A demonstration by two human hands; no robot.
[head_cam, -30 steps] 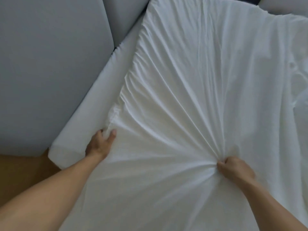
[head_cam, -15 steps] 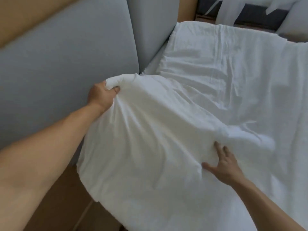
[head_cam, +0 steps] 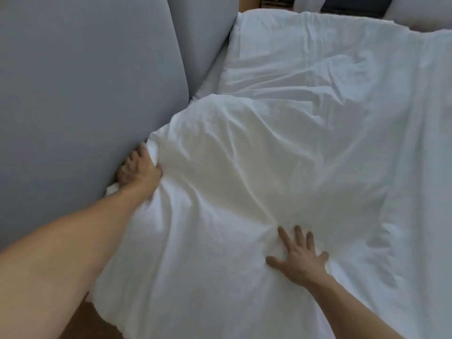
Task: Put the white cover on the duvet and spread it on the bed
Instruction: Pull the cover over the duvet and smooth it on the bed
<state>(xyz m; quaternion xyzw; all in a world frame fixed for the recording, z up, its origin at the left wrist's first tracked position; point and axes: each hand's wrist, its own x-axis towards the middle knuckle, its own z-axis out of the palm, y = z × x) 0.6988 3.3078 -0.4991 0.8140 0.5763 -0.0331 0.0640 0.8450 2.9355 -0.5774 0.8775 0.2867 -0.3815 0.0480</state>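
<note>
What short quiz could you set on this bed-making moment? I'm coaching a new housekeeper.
1. True or false: the right hand is clenched in a fist on the duvet.
2. The left hand is at the duvet's corner, right beside: A) a wooden nightstand, B) the grey padded panel, C) a lamp.
3. Fill in: the duvet's surface is not yet smooth; it looks ___.

Key: 1 false, it lies flat with fingers spread. 2 B. 3 wrinkled.
</note>
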